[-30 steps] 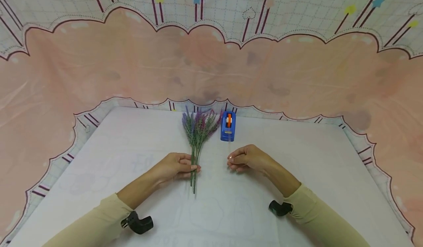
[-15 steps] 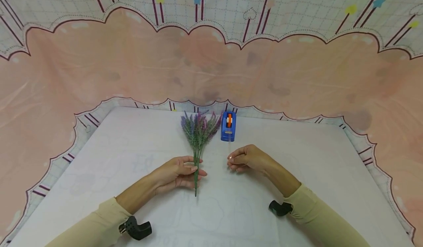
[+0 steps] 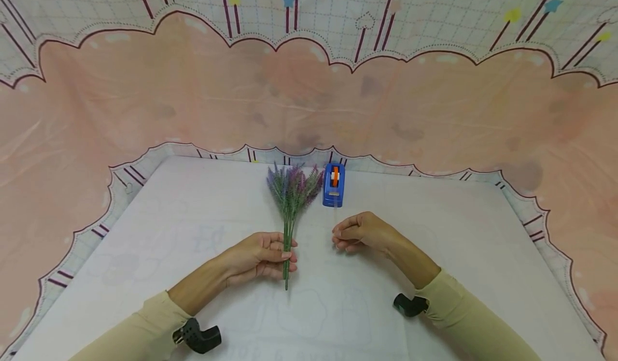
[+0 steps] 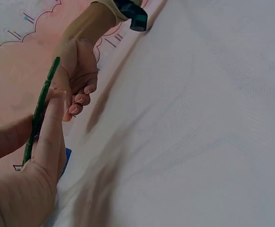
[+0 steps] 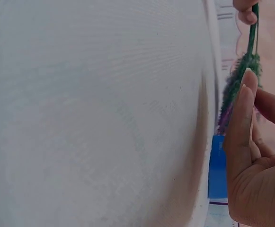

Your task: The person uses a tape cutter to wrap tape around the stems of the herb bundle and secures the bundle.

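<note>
In the head view, my left hand point(image 3: 267, 256) pinches the green stems of a bunch of lavender-like flower sprigs point(image 3: 292, 197), thumb across the front and fingers behind. The purple and pink heads fan out away from me, while the stem ends point(image 4: 45, 90) stick out past the fingers in the left wrist view. My right hand point(image 3: 362, 232) hovers to the right of the bunch, its thumb drawn in against the bent fingers. I cannot tell whether something thin lies between those fingertips. Just beyond it stands a blue tape dispenser point(image 3: 333, 185) with an orange hub.
A white cloth point(image 3: 434, 243) covers the table. Behind and around it hangs a peach fabric point(image 3: 232, 98) with scalloped edges and printed stars. Each wrist carries a black camera, such as the right one point(image 3: 409, 304).
My left hand has shifted slightly right and towards me with the flower sprigs. Their stems have drawn together and stand more upright in view. The right hand has stayed in place.
</note>
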A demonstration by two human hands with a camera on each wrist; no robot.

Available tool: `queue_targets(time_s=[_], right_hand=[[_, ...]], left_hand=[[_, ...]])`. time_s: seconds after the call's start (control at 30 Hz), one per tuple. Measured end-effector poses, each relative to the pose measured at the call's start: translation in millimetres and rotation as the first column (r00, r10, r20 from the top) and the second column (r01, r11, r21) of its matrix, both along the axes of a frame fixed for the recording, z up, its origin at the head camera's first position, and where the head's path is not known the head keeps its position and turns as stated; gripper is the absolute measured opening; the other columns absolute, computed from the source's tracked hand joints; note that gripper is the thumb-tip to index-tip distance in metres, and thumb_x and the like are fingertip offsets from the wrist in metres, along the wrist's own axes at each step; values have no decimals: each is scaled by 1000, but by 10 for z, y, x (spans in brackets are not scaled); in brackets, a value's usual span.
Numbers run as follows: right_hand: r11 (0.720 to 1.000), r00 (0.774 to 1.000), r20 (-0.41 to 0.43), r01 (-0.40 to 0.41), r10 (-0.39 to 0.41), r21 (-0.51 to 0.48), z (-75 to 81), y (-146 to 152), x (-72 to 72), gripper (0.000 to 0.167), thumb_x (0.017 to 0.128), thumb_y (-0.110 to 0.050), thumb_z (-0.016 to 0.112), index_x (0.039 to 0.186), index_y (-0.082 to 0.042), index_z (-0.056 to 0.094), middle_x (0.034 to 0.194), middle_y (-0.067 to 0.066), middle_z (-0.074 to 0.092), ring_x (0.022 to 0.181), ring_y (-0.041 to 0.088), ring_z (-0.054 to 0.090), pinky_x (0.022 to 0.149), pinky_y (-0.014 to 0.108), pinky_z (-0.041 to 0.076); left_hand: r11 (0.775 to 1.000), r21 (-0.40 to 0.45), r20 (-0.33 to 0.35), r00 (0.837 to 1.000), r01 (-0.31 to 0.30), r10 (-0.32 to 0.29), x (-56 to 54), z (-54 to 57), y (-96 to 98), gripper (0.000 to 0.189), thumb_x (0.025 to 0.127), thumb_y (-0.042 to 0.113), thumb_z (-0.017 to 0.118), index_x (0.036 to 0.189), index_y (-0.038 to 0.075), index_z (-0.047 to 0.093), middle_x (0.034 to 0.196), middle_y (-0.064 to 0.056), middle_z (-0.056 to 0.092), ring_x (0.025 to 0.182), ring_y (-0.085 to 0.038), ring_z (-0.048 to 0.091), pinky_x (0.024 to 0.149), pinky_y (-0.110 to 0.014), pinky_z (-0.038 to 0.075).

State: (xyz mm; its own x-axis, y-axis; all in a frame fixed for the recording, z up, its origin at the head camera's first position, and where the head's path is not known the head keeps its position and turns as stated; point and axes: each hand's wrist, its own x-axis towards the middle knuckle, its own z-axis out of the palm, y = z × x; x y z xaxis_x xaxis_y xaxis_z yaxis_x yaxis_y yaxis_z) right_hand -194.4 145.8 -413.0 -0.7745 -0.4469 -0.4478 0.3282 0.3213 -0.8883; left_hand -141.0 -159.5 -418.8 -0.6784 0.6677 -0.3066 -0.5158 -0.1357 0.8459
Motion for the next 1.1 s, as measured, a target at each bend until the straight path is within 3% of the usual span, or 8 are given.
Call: queue_targets(time_s=[0.23, 0.53, 0.9, 1.1], right_hand=[[1000, 1000, -2, -16, 16, -6, 4, 5, 6, 29, 99, -16, 66, 116, 8, 70, 96, 11, 77, 78, 13, 73, 70, 26, 59], [1000, 1000, 4, -12, 11, 19, 18, 1, 8, 28, 101, -16, 64, 117, 6, 72, 94, 10, 78, 77, 12, 74, 68, 25, 59], [999, 999, -26, -27, 28, 24, -14, 4, 18, 30, 100, -17, 65, 118, 7, 71, 95, 10, 78, 76, 11, 73, 67, 25, 59], [1000, 999, -27, -30, 30, 9, -16, 15, 23, 31, 100, -17, 65, 118, 8, 70, 95, 10, 77, 76, 11, 73, 67, 25, 58]], left_hand=[[999, -23, -72, 997, 41, -42, 15, 29, 18, 46, 100, 3, 60, 140, -8, 38, 103, -8, 68, 93, -21, 74, 74, -38, 61], [989, -131, -195, 976, 75, -100, -57, 144, 145, 50, 101, 10, 62, 144, -2, 39, 102, -11, 63, 92, -24, 71, 72, -47, 61], [981, -181, -206, 973, 63, -101, -116, 189, 297, 33, 107, 9, 50, 139, 13, 46, 100, -14, 54, 87, -26, 68, 74, -62, 57], [982, -179, -206, 974, 59, -96, -133, 161, 344, 34, 108, 7, 43, 143, 7, 41, 99, -12, 55, 86, -26, 67, 73, -63, 56]])
